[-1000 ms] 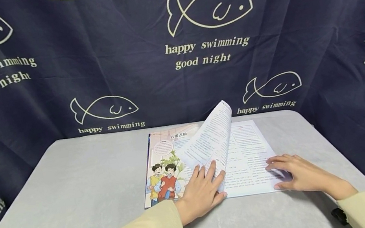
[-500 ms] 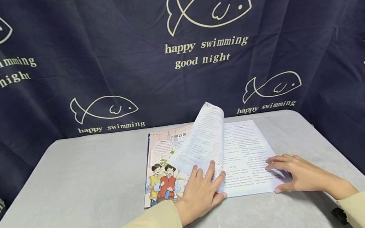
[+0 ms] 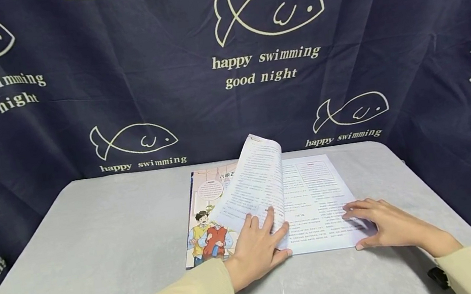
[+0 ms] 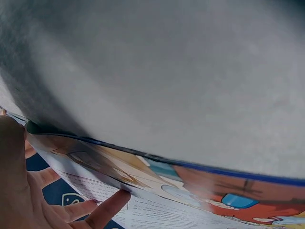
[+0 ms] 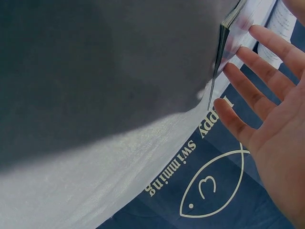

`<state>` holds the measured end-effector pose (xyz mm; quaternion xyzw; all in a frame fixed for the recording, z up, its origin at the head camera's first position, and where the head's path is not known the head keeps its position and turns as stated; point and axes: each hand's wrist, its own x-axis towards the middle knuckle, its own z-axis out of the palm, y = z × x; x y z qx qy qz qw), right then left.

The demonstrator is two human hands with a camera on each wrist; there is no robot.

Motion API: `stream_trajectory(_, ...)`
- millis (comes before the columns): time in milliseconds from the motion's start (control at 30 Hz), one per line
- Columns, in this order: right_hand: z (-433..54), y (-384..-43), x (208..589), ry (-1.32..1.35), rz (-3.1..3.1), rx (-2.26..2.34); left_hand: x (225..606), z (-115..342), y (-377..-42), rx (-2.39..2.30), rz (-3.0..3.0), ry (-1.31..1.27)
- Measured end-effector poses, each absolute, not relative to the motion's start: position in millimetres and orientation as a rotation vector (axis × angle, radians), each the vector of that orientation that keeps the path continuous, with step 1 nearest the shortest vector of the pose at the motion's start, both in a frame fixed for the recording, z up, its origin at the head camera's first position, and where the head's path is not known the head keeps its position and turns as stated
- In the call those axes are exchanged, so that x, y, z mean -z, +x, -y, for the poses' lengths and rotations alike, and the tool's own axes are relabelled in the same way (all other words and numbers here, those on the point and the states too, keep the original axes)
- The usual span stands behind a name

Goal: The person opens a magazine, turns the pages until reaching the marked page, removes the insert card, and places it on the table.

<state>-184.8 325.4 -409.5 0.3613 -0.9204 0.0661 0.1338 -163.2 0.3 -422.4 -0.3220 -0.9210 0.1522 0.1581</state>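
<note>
An open magazine (image 3: 323, 231) lies on the table in the head view. Its left page shows a drawing of two figures; the right one is covered in print. One leaf (image 3: 252, 180) stands up curled and leans over to the left, hiding part of the drawing. My left hand (image 3: 256, 249) rests on the lower part of that leaf near the spine, with its fingers spread. At the magazine's right edge, my right hand (image 3: 391, 225) touches the page with extended fingertips, as the right wrist view also shows; nothing is gripped there.
The grey table (image 3: 95, 251) reaches back to a dark blue curtain (image 3: 185, 62) printed with white fish and lettering. A small black object (image 3: 437, 278) sits by the right sleeve.
The curled leaf has swung to the left, covering more of the drawing and baring more of the right page. Both hands have stayed nearly where they were.
</note>
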Motion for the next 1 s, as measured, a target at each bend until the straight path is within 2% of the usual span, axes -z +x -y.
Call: stream_trajectory(1000, -325.0, -182.6, 403.8, 1.065, 2.692, -0.215, 421.7, 2.5, -167.6, -0.464, 2.542, -1.019)
